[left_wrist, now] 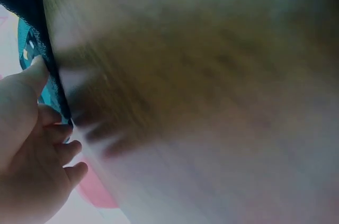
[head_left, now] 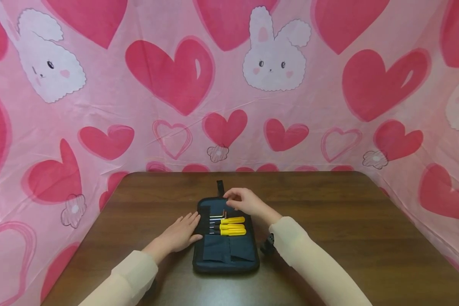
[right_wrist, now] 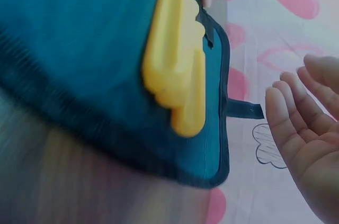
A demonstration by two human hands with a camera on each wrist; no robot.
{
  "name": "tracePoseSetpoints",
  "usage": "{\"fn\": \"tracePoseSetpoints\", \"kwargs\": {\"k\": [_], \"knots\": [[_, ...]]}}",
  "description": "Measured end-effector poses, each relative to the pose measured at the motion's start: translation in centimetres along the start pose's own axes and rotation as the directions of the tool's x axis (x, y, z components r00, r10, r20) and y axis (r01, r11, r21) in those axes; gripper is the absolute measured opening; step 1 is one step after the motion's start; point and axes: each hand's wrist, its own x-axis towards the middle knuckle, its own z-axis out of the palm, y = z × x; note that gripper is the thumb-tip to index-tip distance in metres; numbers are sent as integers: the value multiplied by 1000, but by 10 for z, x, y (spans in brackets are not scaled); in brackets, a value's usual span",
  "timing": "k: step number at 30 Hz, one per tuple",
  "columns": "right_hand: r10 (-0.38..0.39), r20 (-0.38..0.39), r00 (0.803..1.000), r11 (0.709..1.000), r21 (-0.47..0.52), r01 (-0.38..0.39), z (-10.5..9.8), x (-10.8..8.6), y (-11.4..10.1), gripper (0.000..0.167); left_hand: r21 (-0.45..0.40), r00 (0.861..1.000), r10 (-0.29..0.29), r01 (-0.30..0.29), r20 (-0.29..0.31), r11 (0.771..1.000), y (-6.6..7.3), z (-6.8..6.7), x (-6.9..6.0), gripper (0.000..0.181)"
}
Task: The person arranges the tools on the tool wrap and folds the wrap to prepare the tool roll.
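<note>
A dark blue fabric tool pouch (head_left: 226, 267) with black edging lies spread on the table. Several yellow-handled screwdrivers (head_left: 233, 227) sit side by side in it, and above them are small L-shaped hex keys (head_left: 217, 217). My left hand (head_left: 179, 233) rests on the pouch's left edge with its fingers extended; in the left wrist view its thumb and fingertips meet the dark fabric. Over the pouch's top end hovers my right hand (head_left: 248, 202), near the black strap (head_left: 220, 187). In the right wrist view its fingers are loosely bent with nothing between them.
The pouch lies on a brown wood-grain table (head_left: 329, 204). Behind the table hangs a pink cloth (head_left: 229, 97) printed with hearts and rabbits. A small black device (head_left: 268, 245) shows by the right wrist.
</note>
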Motion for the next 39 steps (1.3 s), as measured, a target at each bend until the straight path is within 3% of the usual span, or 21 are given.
{"fn": "tracePoseSetpoints", "kwargs": {"k": [9,20,25,31,39], "knots": [[-39,67,997,994,-98,45,-8,-39,7,40,-94,995,97,-97,-9,991,-3,-6,-19,69],[-23,179,984,997,-67,36,-14,-78,18,36,-195,969,230,-209,93,958,0,-9,-44,71],[-42,270,962,997,-57,59,-13,-89,22,38,-208,961,252,-224,118,952,1,-8,-49,75],[-54,372,927,985,-131,110,-11,-95,26,41,-184,963,237,-213,125,960,1,-4,-53,83],[-66,470,880,926,-301,230,-9,-101,24,58,-126,959,262,-248,113,961,3,-1,-53,78]]}}
